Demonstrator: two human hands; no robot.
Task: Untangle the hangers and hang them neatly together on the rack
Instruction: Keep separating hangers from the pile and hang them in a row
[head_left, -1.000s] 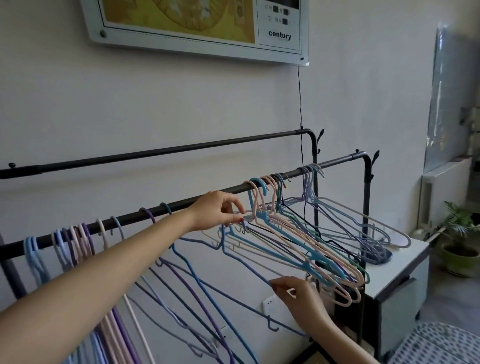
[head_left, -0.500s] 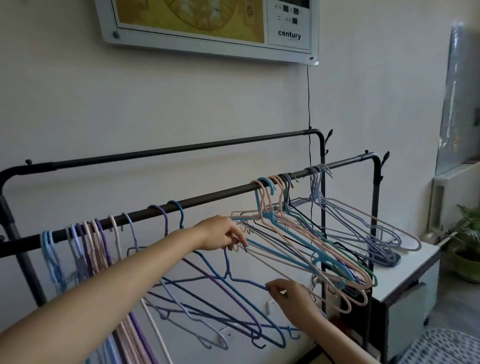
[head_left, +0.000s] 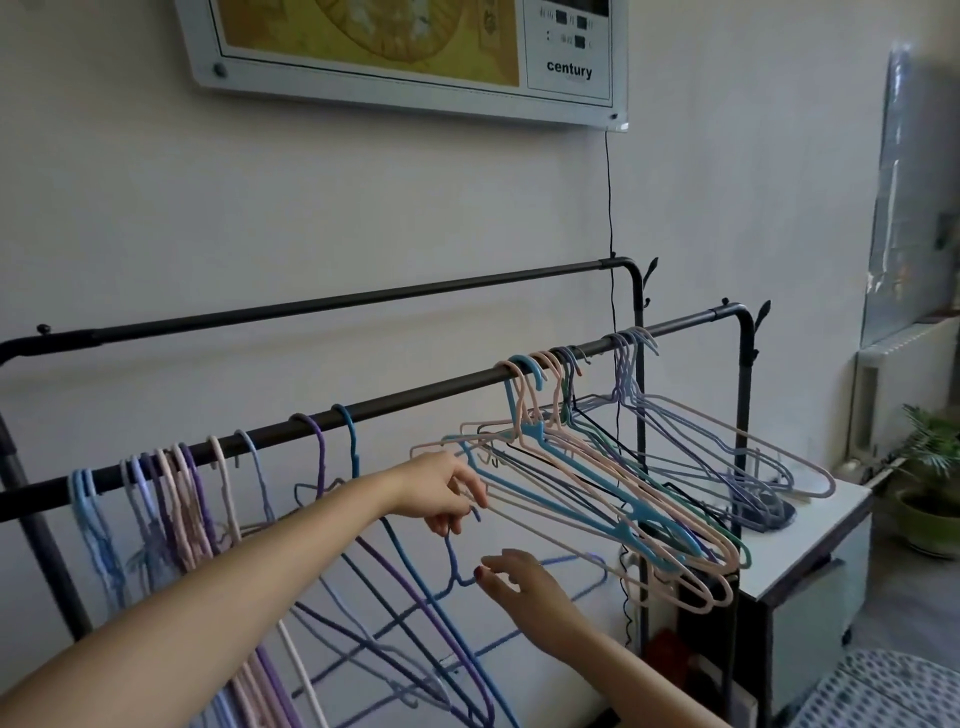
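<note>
A lived-in room of a home, likely a bedroom or laundry corner. A black double-rail clothes rack (head_left: 415, 400) stands against a plain wall, a framed calendar board (head_left: 405, 47) at twelve o'clock, a potted plant (head_left: 932, 499) at three o'clock beside a white cabinet (head_left: 810, 566).

Pastel hangers (head_left: 597, 483) hang bunched and tangled along the black rack (head_left: 415, 397).

Rack rail (head_left: 415, 400): black. Hangers: light blue (head_left: 85, 499), lilac (head_left: 143, 483), pink (head_left: 174, 483), purple (head_left: 317, 441), blue (head_left: 353, 447); tangled cluster (head_left: 597, 499) pink, blue, green, black. Wall panel (head_left: 415, 47): yellow, white-framed. Cabinet (head_left: 810, 540): white top.
</note>
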